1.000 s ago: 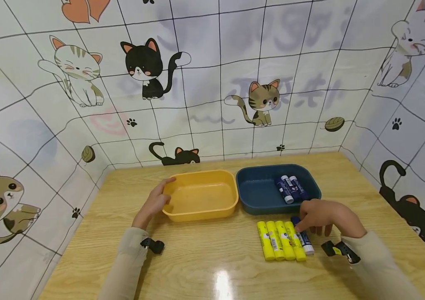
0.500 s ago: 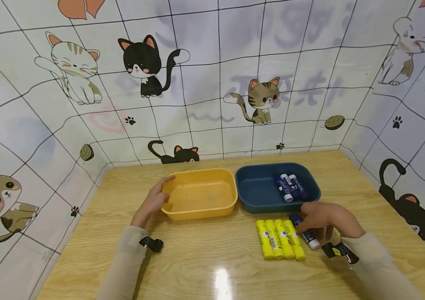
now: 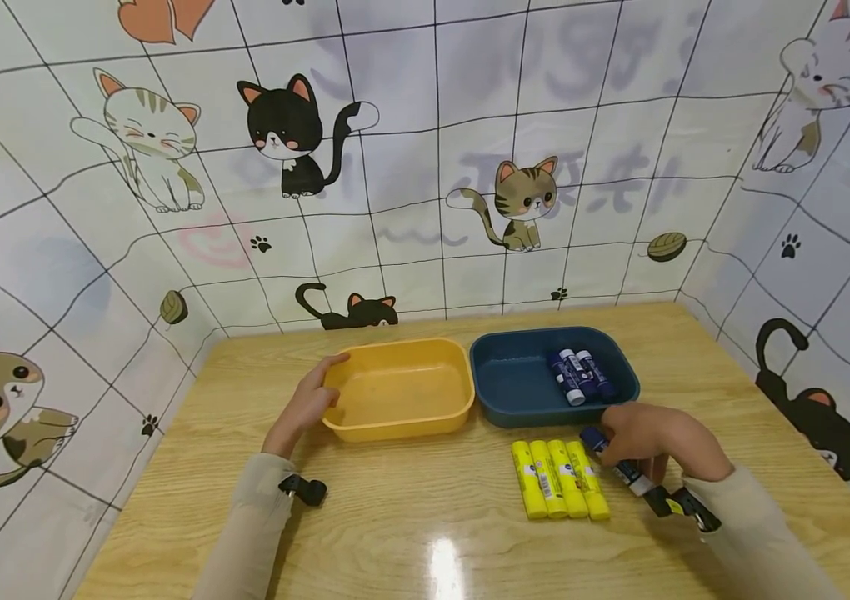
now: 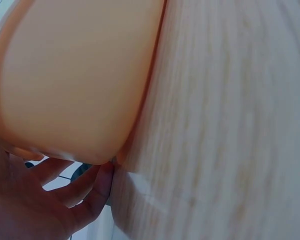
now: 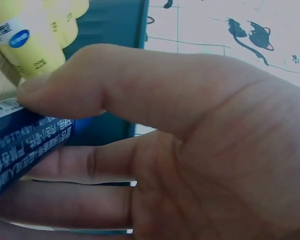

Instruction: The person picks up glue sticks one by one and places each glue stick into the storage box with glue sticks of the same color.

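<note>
My right hand [image 3: 639, 435] pinches a dark blue glue stick [image 3: 623, 471] between thumb and fingers. In the right wrist view, small white print covers the glue stick's body [image 5: 27, 137], and my thumb lies along its upper side. To its left lies a row of several yellow glue sticks [image 3: 558, 482], side by side on the table. My left hand [image 3: 308, 407] grips the left end of a yellow plastic basin [image 3: 395, 432], thumb over the rim and fingers outside, as the left wrist view also shows. Three blue glue sticks [image 3: 581, 379] with white ends lie inside the dark blue basin [image 3: 503, 412].
The two basins stand side by side near the back of the wooden table [image 3: 365, 517]. A white cloth wall [image 3: 410, 150] with cat drawings and grid lines encloses the back and sides. Black wrist cameras sit on both sleeves.
The blue glue stick has been drawn away from the yellow row, and its white end has swung right toward my wrist. My left hand and the basins stay as they were.
</note>
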`<act>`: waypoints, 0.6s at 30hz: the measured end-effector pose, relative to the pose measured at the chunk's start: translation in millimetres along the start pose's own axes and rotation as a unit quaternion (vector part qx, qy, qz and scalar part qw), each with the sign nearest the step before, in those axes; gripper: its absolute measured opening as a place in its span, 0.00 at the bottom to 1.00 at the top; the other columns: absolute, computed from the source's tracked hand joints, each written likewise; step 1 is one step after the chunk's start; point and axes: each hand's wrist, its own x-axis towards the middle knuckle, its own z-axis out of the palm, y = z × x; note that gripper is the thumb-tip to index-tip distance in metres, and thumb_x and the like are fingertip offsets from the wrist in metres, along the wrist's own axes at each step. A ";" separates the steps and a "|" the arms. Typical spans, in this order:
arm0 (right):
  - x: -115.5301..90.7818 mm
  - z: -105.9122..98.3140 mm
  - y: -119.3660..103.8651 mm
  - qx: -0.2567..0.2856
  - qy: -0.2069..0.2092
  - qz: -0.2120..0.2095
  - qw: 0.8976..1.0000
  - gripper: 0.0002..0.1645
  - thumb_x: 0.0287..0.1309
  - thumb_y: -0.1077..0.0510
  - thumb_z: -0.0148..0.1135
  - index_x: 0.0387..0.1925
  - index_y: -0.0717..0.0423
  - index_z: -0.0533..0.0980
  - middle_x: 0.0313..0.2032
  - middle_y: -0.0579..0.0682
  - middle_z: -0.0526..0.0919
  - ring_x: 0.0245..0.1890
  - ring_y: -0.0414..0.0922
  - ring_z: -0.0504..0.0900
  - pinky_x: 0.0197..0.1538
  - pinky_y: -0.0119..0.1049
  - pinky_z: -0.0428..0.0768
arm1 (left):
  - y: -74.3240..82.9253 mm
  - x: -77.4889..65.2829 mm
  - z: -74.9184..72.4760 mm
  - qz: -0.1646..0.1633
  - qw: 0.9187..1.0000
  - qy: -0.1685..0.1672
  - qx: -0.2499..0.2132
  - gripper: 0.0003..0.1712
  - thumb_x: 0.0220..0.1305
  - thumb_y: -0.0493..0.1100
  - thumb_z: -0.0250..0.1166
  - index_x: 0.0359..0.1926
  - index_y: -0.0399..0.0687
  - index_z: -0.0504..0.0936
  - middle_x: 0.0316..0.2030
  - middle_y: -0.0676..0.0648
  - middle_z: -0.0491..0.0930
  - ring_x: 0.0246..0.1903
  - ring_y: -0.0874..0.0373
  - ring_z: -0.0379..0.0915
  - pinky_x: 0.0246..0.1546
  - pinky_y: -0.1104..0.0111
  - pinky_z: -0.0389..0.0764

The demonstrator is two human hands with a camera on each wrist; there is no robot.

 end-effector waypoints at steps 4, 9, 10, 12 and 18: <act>-7.4 -4.0 -1.8 -0.004 0.008 -0.014 1.000 0.17 0.59 0.50 0.70 0.40 0.56 0.75 0.34 0.53 0.80 0.26 0.48 0.85 0.28 0.42 0.87 | -0.9 0.5 0.3 -0.002 1.000 0.002 0.000 0.45 0.53 0.29 0.51 0.77 0.49 0.65 0.78 0.41 0.61 0.62 0.42 0.62 0.54 0.55 0.66; -16.3 -10.3 0.8 -0.004 0.033 -0.057 0.998 0.17 0.62 0.49 0.69 0.43 0.57 0.77 0.35 0.51 0.82 0.25 0.46 0.83 0.26 0.41 0.86 | -1.8 0.6 0.3 -0.001 1.000 0.002 0.001 0.46 0.53 0.29 0.51 0.77 0.50 0.65 0.78 0.41 0.62 0.62 0.43 0.62 0.54 0.56 0.67; -17.5 -11.4 1.7 -0.003 0.038 -0.068 0.997 0.18 0.62 0.49 0.69 0.44 0.58 0.77 0.37 0.51 0.83 0.24 0.46 0.82 0.26 0.40 0.85 | -1.9 0.6 0.2 0.000 1.000 0.003 0.001 0.46 0.53 0.29 0.51 0.77 0.50 0.65 0.78 0.41 0.62 0.62 0.43 0.62 0.54 0.55 0.67; -18.6 -13.2 3.5 -0.001 0.049 -0.082 0.995 0.18 0.62 0.49 0.69 0.44 0.58 0.77 0.38 0.51 0.84 0.24 0.45 0.83 0.26 0.39 0.85 | -2.2 0.7 0.1 -0.002 1.000 0.002 0.000 0.46 0.54 0.29 0.51 0.77 0.50 0.65 0.78 0.40 0.61 0.63 0.42 0.62 0.54 0.55 0.66; -21.1 -16.2 4.1 0.005 0.084 -0.135 0.987 0.24 0.62 0.48 0.68 0.50 0.62 0.76 0.30 0.47 0.82 0.22 0.43 0.81 0.27 0.36 0.83 | -3.1 1.5 0.8 -0.001 1.000 -0.003 0.002 0.46 0.54 0.29 0.50 0.77 0.50 0.64 0.78 0.38 0.60 0.62 0.42 0.62 0.53 0.55 0.67</act>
